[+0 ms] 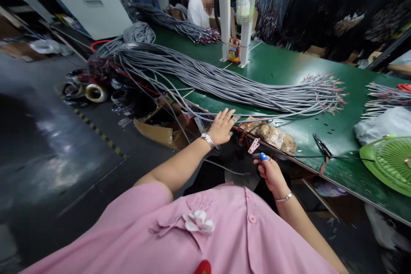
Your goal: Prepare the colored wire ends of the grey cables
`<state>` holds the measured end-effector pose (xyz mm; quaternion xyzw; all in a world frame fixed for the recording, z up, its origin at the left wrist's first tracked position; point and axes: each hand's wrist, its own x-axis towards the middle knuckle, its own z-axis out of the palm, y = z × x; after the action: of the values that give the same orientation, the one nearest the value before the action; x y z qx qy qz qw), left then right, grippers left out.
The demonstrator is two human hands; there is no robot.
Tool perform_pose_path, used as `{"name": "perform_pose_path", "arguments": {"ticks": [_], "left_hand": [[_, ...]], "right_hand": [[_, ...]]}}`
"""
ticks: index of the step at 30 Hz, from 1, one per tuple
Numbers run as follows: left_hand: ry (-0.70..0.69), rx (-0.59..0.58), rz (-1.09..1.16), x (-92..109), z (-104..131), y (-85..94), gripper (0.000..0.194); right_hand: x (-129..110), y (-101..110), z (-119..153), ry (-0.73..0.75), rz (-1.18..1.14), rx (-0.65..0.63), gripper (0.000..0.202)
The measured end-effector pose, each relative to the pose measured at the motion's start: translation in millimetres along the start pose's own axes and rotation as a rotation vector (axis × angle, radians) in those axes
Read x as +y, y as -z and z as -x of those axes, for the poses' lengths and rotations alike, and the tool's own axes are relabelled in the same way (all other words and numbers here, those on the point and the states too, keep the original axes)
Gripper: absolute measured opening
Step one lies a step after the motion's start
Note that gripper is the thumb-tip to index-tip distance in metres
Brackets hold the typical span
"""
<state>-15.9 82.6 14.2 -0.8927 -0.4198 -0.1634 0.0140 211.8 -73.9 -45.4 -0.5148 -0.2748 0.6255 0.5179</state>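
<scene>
My left hand [222, 127] is spread palm down at the table's front edge, its fingertips by a few grey cables lying apart from the large grey cable bundle [205, 75]. To its right, my right hand [270, 170] is closed around a dark, slim tool [256, 156], with a blue cover on one digit. A pink clip [253, 146] is just above that tool. Between and beyond my hands, a block wrapped in brown tape [272, 135] lies on the edge. The bundle's stripped reddish ends [330, 92] point right.
The green table [289, 66] carries black snips [322, 145], a green fan [385, 162] and more cables [382, 98] at right. White posts [226, 17] rise behind the bundle. A person in white [198, 10] sits beyond. An open cardboard box [157, 132] is below left.
</scene>
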Motion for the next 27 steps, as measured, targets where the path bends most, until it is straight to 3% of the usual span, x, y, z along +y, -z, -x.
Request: {"name": "perform_pose_path", "arguments": {"ticks": [3,7,9,12,15,16,17,19,23,24,27], "left_hand": [[-0.015,-0.093,-0.051,-11,-17,6.3,0.072],[-0.084,-0.191,-0.041,-27,-25,26.1,0.044],[-0.078,-0.144,0.115,-35,-24,42.4,0.028],[0.055,0.131,0.56,-48,-14,72.6,0.025],[0.238,0.642,0.97,-59,4,100.9,0.025],[0.25,0.745,1.057,-60,13,107.9,0.026],[0.256,0.753,1.095,-60,24,113.1,0.026],[0.252,0.699,1.068,-55,50,116.8,0.026],[0.103,0.03,0.787,-35,108,98.0,0.021],[0.05,-0.066,0.739,-31,122,89.1,0.022],[-0.05,-0.197,0.626,-29,160,60.0,0.027]], "right_hand": [[2,2,4,-0.014,0.05,-0.018,0.042],[2,3,9,0.005,0.169,-0.035,0.041],[-1,2,13,0.061,0.265,-0.072,0.038],[-15,-4,24,0.16,0.401,-0.247,0.038],[-40,-18,38,0.163,0.386,-0.479,0.043],[-50,-25,41,0.163,0.341,-0.516,0.046],[-60,-33,43,0.167,0.284,-0.534,0.051],[-78,-49,44,0.194,0.139,-0.537,0.063],[-100,-78,37,0.263,-0.155,-0.397,0.058],[-101,-83,34,0.269,-0.202,-0.348,0.054],[-95,-92,28,0.237,-0.235,-0.259,0.047]]}}
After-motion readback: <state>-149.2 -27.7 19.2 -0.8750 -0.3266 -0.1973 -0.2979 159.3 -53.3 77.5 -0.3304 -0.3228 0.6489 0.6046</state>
